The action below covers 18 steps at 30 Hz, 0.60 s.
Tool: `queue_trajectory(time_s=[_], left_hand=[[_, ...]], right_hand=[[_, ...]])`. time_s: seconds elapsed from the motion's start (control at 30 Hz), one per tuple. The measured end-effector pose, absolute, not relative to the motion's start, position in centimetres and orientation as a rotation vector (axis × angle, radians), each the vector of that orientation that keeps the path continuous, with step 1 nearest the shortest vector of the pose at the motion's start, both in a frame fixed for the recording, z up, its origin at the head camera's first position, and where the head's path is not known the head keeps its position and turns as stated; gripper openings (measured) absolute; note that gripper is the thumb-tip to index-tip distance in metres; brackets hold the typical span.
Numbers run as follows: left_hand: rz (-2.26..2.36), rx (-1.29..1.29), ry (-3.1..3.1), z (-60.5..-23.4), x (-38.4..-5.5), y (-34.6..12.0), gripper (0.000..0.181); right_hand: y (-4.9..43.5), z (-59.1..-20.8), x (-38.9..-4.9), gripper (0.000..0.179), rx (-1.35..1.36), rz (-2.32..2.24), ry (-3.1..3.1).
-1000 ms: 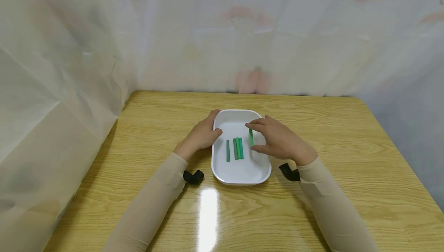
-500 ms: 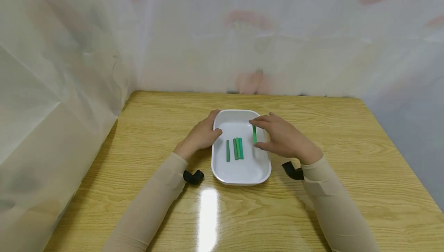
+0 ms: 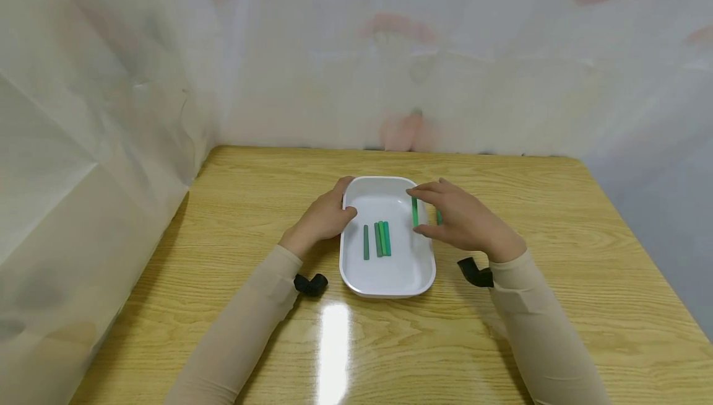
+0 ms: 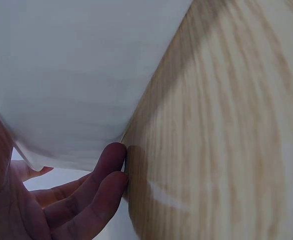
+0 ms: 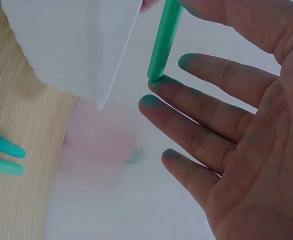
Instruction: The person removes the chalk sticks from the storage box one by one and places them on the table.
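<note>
- We see a white tray (image 3: pixel 387 278) standing on the wood-grain counter (image 3: pixel 245 225); all clock hours here run from its centre in the head view.
- We have the right hand (image 3: pixel 463 219) between two and three o'clock, pinching a green stick (image 3: pixel 414 212) lengthwise; the thumb bears on one end and a fingertip on the other; the remaining fingers stand apart, with green smudges (image 5: pixel 149 101) on their tips.
- We find that held stick near two o'clock, within the tray's outline and close to its rim; the right wrist view shows it apart from the tray's wall.
- We have the left hand (image 3: pixel 320 216) between nine and ten o'clock, clamped on the tray; its thumb lies over the rim and its other fingers bend against the outer wall.
- We count four sticks lying inside; a lone dark green stick (image 3: pixel 366 242) sits towards nine o'clock; near the centre, a grey-green stick (image 3: pixel 378 240), a bright green stick (image 3: pixel 382 238) and a teal stick (image 3: pixel 387 238) lie side by side.
- We see two loose sticks (image 5: pixel 6 144) on the counter in the right wrist view; a green sliver (image 3: pixel 439 217) shows just outside the rim between two and three o'clock, mostly hidden.
</note>
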<state>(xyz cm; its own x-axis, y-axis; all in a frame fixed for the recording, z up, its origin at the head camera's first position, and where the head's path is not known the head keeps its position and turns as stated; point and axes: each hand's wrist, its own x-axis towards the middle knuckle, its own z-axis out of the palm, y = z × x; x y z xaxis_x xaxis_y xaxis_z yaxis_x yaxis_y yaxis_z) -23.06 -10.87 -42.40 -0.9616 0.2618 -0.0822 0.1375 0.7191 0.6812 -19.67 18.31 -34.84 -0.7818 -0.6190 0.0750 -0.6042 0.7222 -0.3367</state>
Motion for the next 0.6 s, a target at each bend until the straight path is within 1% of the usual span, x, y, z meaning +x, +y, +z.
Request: queue_trajectory(time_s=[0.6], left_hand=[[1.053, 0.301, 2.747, -42.6, -23.3, -10.8, 0.074]], right_hand=[[19.4, -34.3, -19.7, 0.068, -1.015, -0.572, 2.896]])
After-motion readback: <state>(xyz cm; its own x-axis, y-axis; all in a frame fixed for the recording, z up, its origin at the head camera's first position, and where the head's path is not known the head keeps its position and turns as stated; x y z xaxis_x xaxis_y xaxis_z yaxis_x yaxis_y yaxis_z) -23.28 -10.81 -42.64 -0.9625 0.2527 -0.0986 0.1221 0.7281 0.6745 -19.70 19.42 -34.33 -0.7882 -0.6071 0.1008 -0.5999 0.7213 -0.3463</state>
